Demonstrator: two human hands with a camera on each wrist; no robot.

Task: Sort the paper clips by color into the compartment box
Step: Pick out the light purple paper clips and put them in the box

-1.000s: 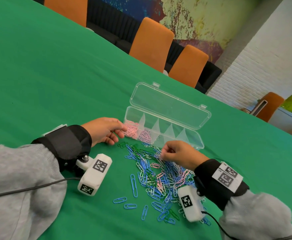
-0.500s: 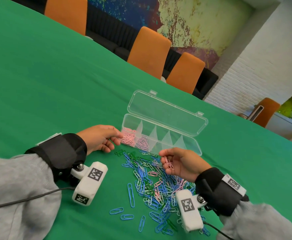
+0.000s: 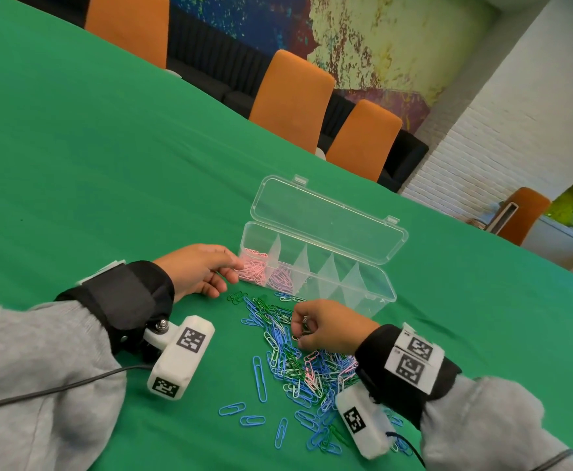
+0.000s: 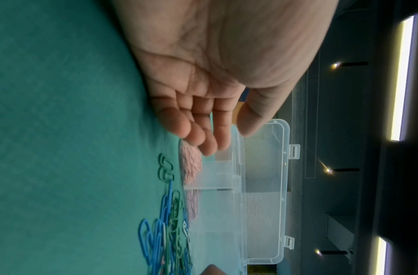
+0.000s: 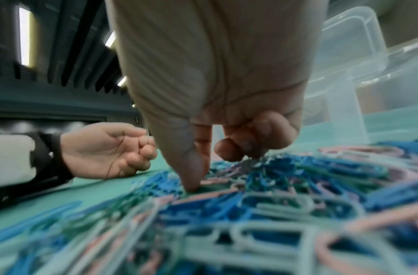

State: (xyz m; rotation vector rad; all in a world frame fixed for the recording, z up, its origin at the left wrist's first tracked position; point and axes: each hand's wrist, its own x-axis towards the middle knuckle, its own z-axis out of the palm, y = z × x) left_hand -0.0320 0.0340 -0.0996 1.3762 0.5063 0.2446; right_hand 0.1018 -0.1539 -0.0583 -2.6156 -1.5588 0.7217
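On the green table (image 3: 108, 147), close in front of us, lies the heap of paper clips (image 3: 298, 365), blue, green, white and pink all tangled, with a few blue ones strayed toward us. Just beyond the heap stands the clear compartment box (image 3: 373, 287), its lid (image 3: 329, 219) thrown open and lying back. We see pink clips (image 3: 253, 265) in the compartment at its left end and more pinkish clips in the next one; the other compartments look bare of clips as far as we can tell.

Our right hand (image 3: 326, 326) is down on the far part of the heap with its fingers curled in. From the right wrist view the thumb (image 5: 191, 167) and a forefinger press into the clips, and the other fingers are tucked under; they seem to keep something small against the palm, but we cannot tell what, nor whether a clip is truly pinched.

Our left hand (image 3: 196, 270) rests on the cloth just beside the left end of the box, fingers loosely bent and holding nothing, their tips near the pink compartment.

Past the table stand orange chairs (image 3: 292, 103) before a painted wall.
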